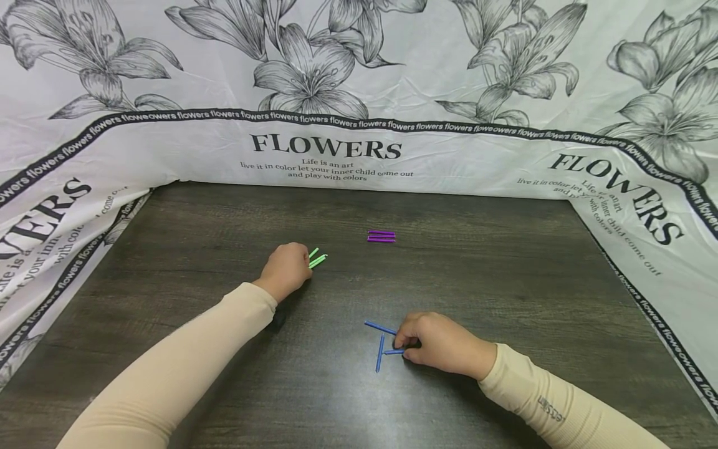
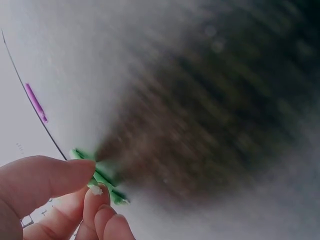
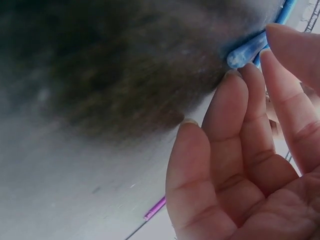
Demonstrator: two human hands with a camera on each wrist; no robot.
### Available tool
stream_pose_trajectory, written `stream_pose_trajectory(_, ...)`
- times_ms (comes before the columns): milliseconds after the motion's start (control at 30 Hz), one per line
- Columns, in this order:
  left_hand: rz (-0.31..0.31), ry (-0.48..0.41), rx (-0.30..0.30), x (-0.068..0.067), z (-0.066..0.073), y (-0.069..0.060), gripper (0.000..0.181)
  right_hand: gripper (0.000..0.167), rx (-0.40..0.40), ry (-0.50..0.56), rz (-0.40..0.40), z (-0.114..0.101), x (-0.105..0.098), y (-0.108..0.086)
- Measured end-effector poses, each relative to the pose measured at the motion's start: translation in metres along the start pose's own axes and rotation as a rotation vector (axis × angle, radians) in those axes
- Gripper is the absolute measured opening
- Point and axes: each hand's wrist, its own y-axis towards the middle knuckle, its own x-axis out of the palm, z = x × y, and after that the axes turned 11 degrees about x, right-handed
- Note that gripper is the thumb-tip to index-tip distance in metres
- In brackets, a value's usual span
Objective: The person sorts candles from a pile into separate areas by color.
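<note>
Across the dark table [image 1: 505, 268], the right hand [image 1: 445, 346] looks to be setting out blue sticks [image 1: 379, 353]; the next move probably calls for a gentle release. The left hand [image 1: 286, 268] pinches green sticks [image 1: 318, 262], ends jutting past its fingertips. Purple sticks [image 1: 381, 237] lie farther off (neatly side by side!). One blue stick [image 3: 247, 52] sits pinched between right thumb and fingers, end showing.

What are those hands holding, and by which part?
The right hand pinches a blue stick near its right end in the head view. The left hand pinches green at the end nearest it; how many sticks is unclear.
</note>
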Motion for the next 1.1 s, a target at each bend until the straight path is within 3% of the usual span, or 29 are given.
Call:
stream_pose_trajectory(333,-0.003,-0.014,-0.041,-0.0032,0.0019,0.0016,0.018,0.015,0.003,0.006,-0.001,-0.0009,-0.0013,-0.0006)
stream_pose_trajectory(1100,0.005,-0.027,-0.036,-0.0030,0.0026,0.0011,0.024,0.014,0.006,-0.014,-0.009,-0.0015,-0.0023,-0.0004)
